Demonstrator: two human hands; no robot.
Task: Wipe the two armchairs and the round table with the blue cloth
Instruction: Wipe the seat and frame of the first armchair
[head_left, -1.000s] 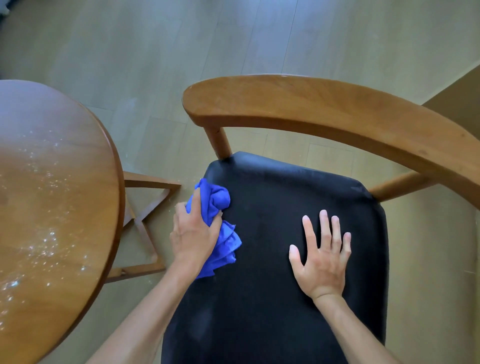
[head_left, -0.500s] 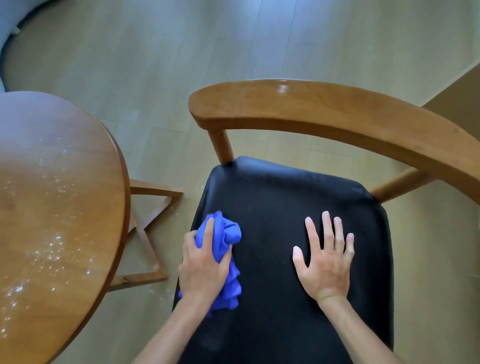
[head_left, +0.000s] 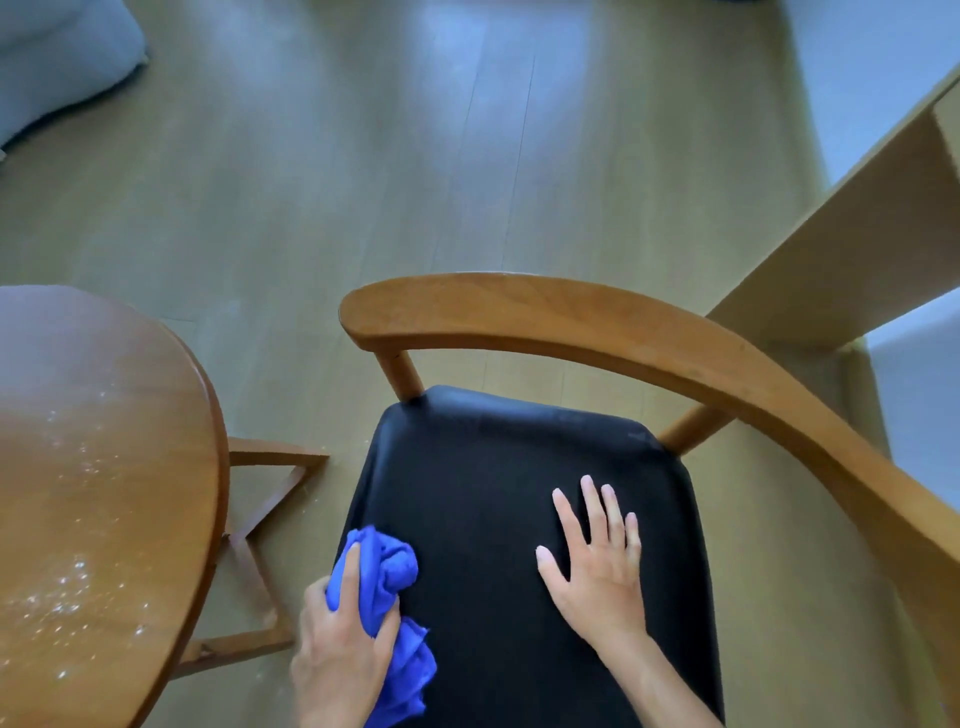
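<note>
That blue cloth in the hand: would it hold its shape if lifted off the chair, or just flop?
The blue cloth would probably flop: it is bunched into soft folds in the left hand, with a loose tail trailing below. It looks light, since a few fingers hold it. It seems unlikely to slide by itself on the black seat.

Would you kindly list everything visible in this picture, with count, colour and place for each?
armchair: one, brown wood with a black seat, centre and right.
round table: one, brown wood with pale specks on top, left edge.
blue cloth: one, bunched, at the seat's left edge.
table base: brown wooden bars, on the floor between table and chair.
floor: pale wood planks, upper half.
pale wooden furniture: one piece, upper right.
grey cushion-like thing: one, top left corner.
left hand: grips the cloth.
right hand: flat on the seat.
</note>
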